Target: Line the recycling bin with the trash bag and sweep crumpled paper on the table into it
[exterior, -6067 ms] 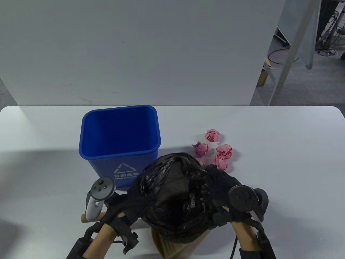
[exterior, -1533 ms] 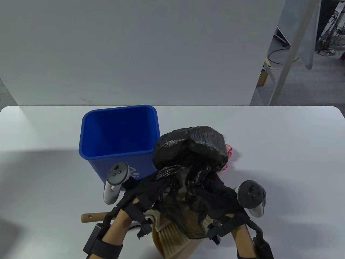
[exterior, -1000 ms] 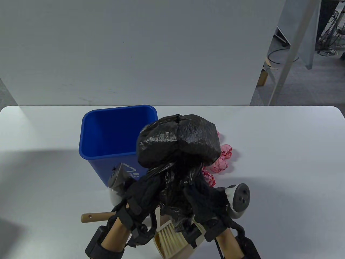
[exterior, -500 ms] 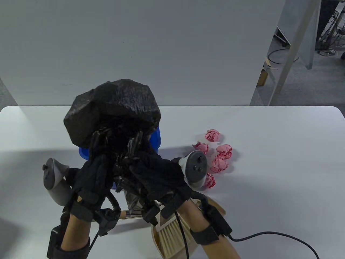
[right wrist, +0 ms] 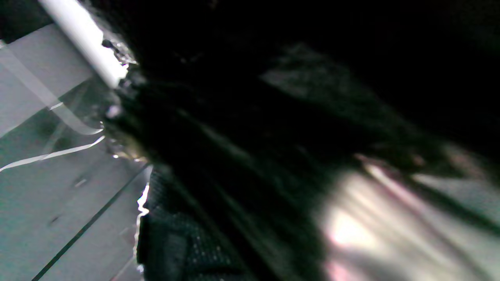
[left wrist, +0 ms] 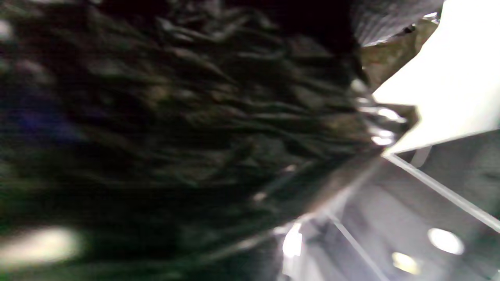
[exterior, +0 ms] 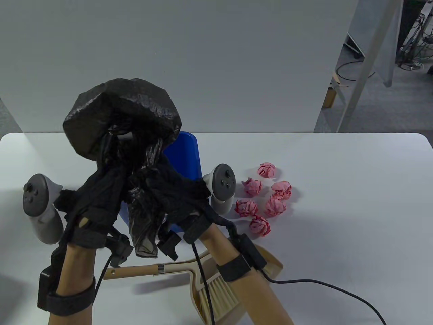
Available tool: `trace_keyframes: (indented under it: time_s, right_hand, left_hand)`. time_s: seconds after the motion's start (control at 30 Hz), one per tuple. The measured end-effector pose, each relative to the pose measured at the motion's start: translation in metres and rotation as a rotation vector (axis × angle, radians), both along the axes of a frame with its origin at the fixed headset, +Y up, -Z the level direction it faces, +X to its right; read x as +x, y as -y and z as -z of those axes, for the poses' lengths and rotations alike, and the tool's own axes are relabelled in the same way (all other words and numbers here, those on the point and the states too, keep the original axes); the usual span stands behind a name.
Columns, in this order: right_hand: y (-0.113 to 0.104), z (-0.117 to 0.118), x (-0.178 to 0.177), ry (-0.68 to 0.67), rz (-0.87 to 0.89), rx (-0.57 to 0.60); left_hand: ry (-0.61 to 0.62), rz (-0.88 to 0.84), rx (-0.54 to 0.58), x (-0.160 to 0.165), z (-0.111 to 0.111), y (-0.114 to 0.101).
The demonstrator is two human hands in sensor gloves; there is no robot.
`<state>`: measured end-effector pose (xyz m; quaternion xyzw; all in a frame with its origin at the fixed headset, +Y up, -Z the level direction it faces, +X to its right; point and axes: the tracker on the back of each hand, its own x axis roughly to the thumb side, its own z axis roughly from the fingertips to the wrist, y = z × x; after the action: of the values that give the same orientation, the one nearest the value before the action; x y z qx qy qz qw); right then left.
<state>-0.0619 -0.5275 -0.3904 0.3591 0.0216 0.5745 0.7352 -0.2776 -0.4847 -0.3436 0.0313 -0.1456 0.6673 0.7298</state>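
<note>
Table view: both hands hold the ballooned trash bag (exterior: pixel 121 111) over the recycling bin (exterior: pixel 184 154).
The left hand (exterior: pixel 98 196) and right hand (exterior: pixel 172 196) each have a grip closed on gathered plastic at the bag's mouth, the puffed closed end raised above the bin, which stands on the bench (exterior: pixel 355 203) mostly hidden behind bag and gloves. To do this well, I judge the closed end should turn down into the bin first, then the mouth be spread and folded over all four rims, slowly so trapped air escapes. The crumpled paper (exterior: pixel 267 198) lies just right of the bin; brush and dustpan (exterior: pixel 209 291) wait near the front edge.
</note>
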Motion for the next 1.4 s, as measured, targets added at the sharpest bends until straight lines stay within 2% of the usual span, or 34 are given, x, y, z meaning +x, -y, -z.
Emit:
trace_keyframes:
  time_s: [0.07,0.13,0.27,0.43,0.63,0.83,0.97,1.03,1.13,1.2,1.27,1.33,1.4]
  right_hand:
    - [0.008,0.011,0.007,0.039,-0.031,-0.127]
    - [0.013,0.019,0.026,0.172,-0.125,-0.202]
    - [0.012,0.022,0.064,0.416,-0.376,-0.103]
    - [0.028,0.021,0.099,0.644,-0.539,-0.062]
    - [0.067,0.033,0.123,0.774,-0.758,-0.119]
    - [0.095,0.049,0.124,0.741,-0.891,-0.204]
    - [0.097,0.058,0.117,0.739,-0.887,-0.238]
    - [0.095,0.065,0.117,0.749,-0.862,-0.259]
    - [0.095,0.074,0.118,0.756,-0.781,-0.294]
    - [0.098,0.085,0.116,0.738,-0.746,-0.34]
    - [0.102,0.093,0.115,0.713,-0.706,-0.373]
    - [0.109,0.104,0.111,0.644,-0.61,-0.434]
    - [0.12,0.114,0.104,0.494,-0.478,-0.521]
  left_hand:
    - [-0.102,0.096,-0.097,-0.007,0.015,0.006]
    - [-0.291,0.296,-0.15,-0.021,0.026,0.013]
    - [-0.489,0.613,-0.208,-0.04,0.025,0.019]
    - [-0.58,0.786,-0.256,-0.052,0.022,0.03]
    - [-0.631,0.85,-0.293,-0.069,0.02,0.047]
    - [-0.643,0.806,-0.309,-0.084,0.029,0.075]
    - [-0.628,0.713,-0.321,-0.093,0.039,0.092]
    - [-0.61,0.586,-0.308,-0.101,0.044,0.1]
    - [-0.528,0.399,-0.302,-0.115,0.052,0.114]
    - [-0.463,0.288,-0.339,-0.123,0.062,0.126]
    - [-0.411,0.244,-0.351,-0.125,0.072,0.135]
    - [-0.329,0.17,-0.365,-0.127,0.084,0.144]
    - [-0.234,0.012,-0.4,-0.131,0.098,0.154]
